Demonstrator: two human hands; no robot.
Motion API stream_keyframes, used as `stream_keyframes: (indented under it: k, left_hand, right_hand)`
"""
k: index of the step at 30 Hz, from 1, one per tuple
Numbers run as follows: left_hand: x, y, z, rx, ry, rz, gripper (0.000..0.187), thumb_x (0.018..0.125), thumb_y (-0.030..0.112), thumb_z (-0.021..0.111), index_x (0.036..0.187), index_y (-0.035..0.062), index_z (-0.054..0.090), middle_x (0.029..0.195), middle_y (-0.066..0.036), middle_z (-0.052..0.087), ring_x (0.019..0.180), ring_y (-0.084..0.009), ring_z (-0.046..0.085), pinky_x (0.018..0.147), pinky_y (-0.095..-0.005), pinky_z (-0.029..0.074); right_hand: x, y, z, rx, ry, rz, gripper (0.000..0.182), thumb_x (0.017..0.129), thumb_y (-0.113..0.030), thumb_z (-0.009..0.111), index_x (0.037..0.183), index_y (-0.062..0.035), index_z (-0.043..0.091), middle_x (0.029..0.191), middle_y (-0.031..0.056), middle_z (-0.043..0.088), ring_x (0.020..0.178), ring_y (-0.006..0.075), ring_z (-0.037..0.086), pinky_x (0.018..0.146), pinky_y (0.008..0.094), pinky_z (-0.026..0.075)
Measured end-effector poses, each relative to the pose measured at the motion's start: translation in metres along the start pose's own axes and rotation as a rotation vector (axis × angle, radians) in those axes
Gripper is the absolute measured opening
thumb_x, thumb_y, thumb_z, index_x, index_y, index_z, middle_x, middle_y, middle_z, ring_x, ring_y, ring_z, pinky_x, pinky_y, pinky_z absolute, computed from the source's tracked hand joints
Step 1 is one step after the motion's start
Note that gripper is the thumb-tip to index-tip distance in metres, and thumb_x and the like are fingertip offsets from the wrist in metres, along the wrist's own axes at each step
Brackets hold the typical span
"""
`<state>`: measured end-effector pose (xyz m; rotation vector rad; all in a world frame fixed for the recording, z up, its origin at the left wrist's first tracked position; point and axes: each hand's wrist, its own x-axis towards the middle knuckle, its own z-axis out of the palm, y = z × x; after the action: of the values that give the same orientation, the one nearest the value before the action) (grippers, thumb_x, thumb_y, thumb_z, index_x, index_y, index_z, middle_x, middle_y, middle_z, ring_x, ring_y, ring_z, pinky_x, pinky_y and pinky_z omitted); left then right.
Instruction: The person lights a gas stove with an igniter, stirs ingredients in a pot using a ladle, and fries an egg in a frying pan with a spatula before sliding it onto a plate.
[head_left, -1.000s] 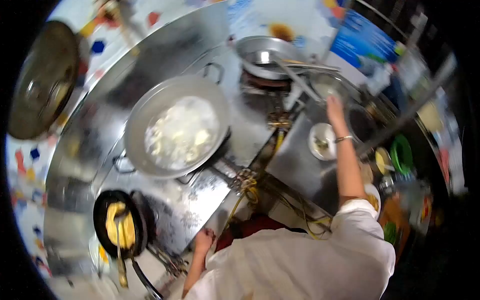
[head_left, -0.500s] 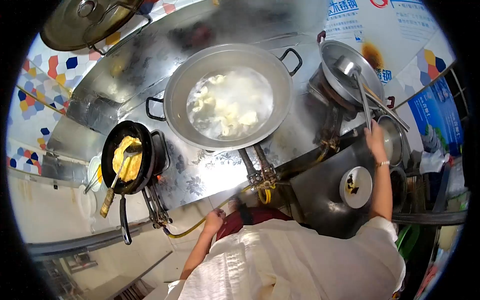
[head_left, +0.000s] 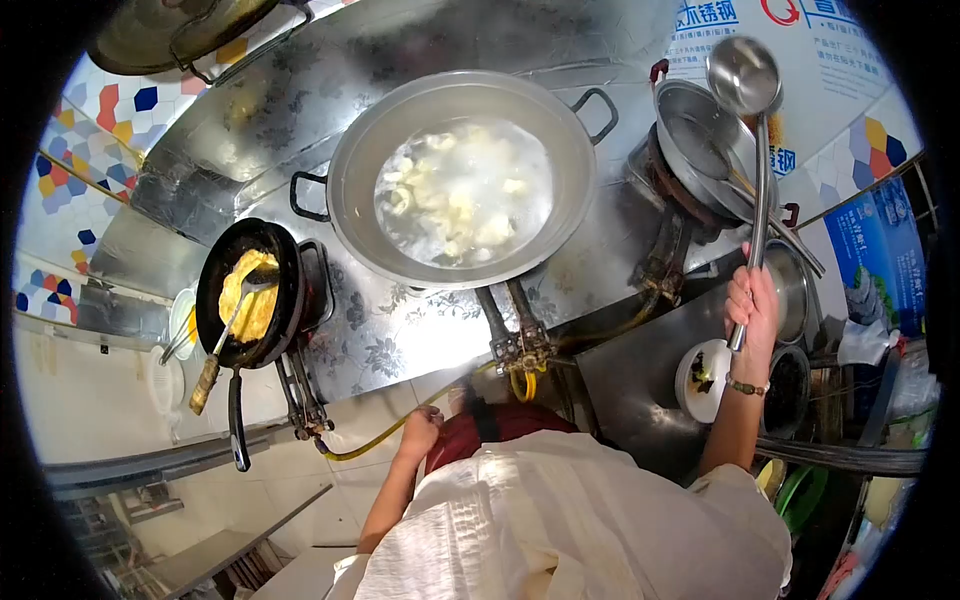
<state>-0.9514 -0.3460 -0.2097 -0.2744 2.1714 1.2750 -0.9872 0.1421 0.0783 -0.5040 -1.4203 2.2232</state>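
Observation:
My right hand (head_left: 752, 303) is wrapped round the handle of a metal ladle (head_left: 743, 76), whose bowl is raised over the pan at the back right. Near my waist, my left hand (head_left: 421, 428) is closed, with nothing visible in it. A large pot (head_left: 350, 222) of steaming liquid with pale pieces stands in the middle. At the left a black frying pan (head_left: 212, 262) holds a yellow egg-like sheet (head_left: 256, 312), with a spatula (head_left: 205, 384) resting across it. Below the ladle, a white bowl (head_left: 711, 402) with dark bits sits near my right wrist.
A metal pan (head_left: 690, 105) with another long-handled utensil sits on the back right burner. Metal containers (head_left: 788, 280) stand right of my right hand. A large lid (head_left: 150, 40) is at the upper left. A yellow hose (head_left: 370, 451) runs below the stove edge.
My right hand has lifted the ladle out of the back right pan and drawn it nearer, turning its handle upright. The view has shifted slightly; my left hand stays near my waist.

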Motion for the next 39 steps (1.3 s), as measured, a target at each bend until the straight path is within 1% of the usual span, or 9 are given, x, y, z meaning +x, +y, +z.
stream_keyframes:
  k: [2,7,11,14,21,30,34,36,39]
  left_hand:
    - [-0.019,0.035,-0.009,0.022,-0.036,-0.067,0.028,0.08,0.014,0.052,0.096,-0.0084,0.06,0.082,-0.025,0.063,0.079,-0.0328,0.063,0.074,-0.0349,0.048]
    - [-0.012,-0.004,-0.005,0.1,0.01,0.055,0.026,0.079,0.009,0.052,0.095,-0.0102,0.059,0.079,-0.023,0.063,0.073,-0.0273,0.063,0.068,-0.0331,0.049]
    - [-0.033,0.034,-0.017,-0.091,-0.003,-0.027,0.017,0.081,-0.001,0.046,0.094,-0.0089,0.053,0.075,-0.011,0.061,0.064,-0.0169,0.059,0.058,-0.0284,0.047]
    - [-0.024,0.012,-0.02,-0.159,-0.021,-0.052,0.016,0.082,-0.001,0.045,0.093,-0.0085,0.052,0.075,-0.011,0.06,0.065,-0.0167,0.059,0.058,-0.0282,0.047]
    - [-0.015,-0.002,-0.024,-0.211,0.004,-0.061,0.022,0.079,-0.001,0.046,0.096,-0.0129,0.053,0.068,-0.016,0.061,0.061,-0.0188,0.06,0.059,-0.0274,0.047]
    - [-0.021,0.013,-0.031,-0.317,-0.003,-0.1,0.017,0.082,0.001,0.048,0.093,-0.0111,0.052,0.067,-0.012,0.059,0.056,-0.0166,0.057,0.055,-0.0274,0.046]
    - [-0.02,0.014,-0.037,-0.28,-0.028,-0.111,0.018,0.082,0.002,0.047,0.094,-0.0111,0.052,0.066,-0.01,0.058,0.057,-0.0154,0.056,0.055,-0.0265,0.045]
    - [-0.019,0.009,-0.04,-0.286,-0.05,-0.109,0.019,0.083,0.004,0.047,0.095,-0.01,0.052,0.065,-0.009,0.058,0.056,-0.0142,0.056,0.054,-0.0262,0.045]
    - [-0.018,0.003,-0.04,-0.273,-0.017,-0.122,0.019,0.083,0.005,0.048,0.096,-0.0088,0.052,0.065,-0.008,0.058,0.055,-0.0132,0.055,0.051,-0.0254,0.044]
  right_hand:
    - [-0.021,-0.012,0.035,0.151,-0.18,0.05,0.039,0.093,-0.014,0.043,0.129,-0.0004,0.034,0.074,0.0009,0.042,0.048,0.0014,0.034,0.035,0.0133,0.026]
    - [-0.041,-0.023,0.057,0.026,-0.313,0.263,0.047,0.091,-0.016,0.046,0.133,-0.0011,0.029,0.073,0.0002,0.043,0.048,0.0003,0.034,0.033,0.0126,0.025]
    - [-0.066,-0.038,0.092,-0.398,-0.424,0.552,0.051,0.087,-0.013,0.05,0.134,-0.0069,0.033,0.068,-0.0031,0.042,0.048,0.0003,0.033,0.036,0.0136,0.026]
    - [-0.067,-0.04,0.117,-0.599,-0.482,0.697,0.048,0.087,-0.007,0.046,0.134,-0.0089,0.034,0.065,-0.0034,0.04,0.048,0.003,0.034,0.039,0.0173,0.029]
    - [-0.067,-0.04,0.144,-0.9,-0.668,0.672,0.044,0.089,-0.005,0.042,0.132,-0.0066,0.034,0.061,-0.0035,0.039,0.047,0.004,0.037,0.041,0.0195,0.034]
    - [-0.076,-0.038,0.167,-1.001,-0.669,0.721,0.041,0.09,-0.008,0.041,0.131,-0.0072,0.035,0.061,-0.0029,0.04,0.048,0.0049,0.038,0.042,0.0204,0.036]
    - [-0.078,-0.036,0.167,-0.774,-0.607,0.793,0.042,0.088,-0.006,0.043,0.129,-0.007,0.039,0.064,-0.0013,0.042,0.046,0.0032,0.035,0.039,0.0169,0.032]
    - [-0.075,-0.039,0.166,-0.409,-0.495,0.947,0.029,0.09,-0.008,0.043,0.119,-0.0046,0.044,0.068,-0.0014,0.043,0.048,0.0018,0.035,0.037,0.0162,0.031]
    - [-0.062,-0.026,0.164,-0.212,-0.449,0.908,0.021,0.09,-0.009,0.044,0.109,-0.0018,0.047,0.07,-0.0003,0.044,0.047,0.0006,0.034,0.034,0.014,0.027]
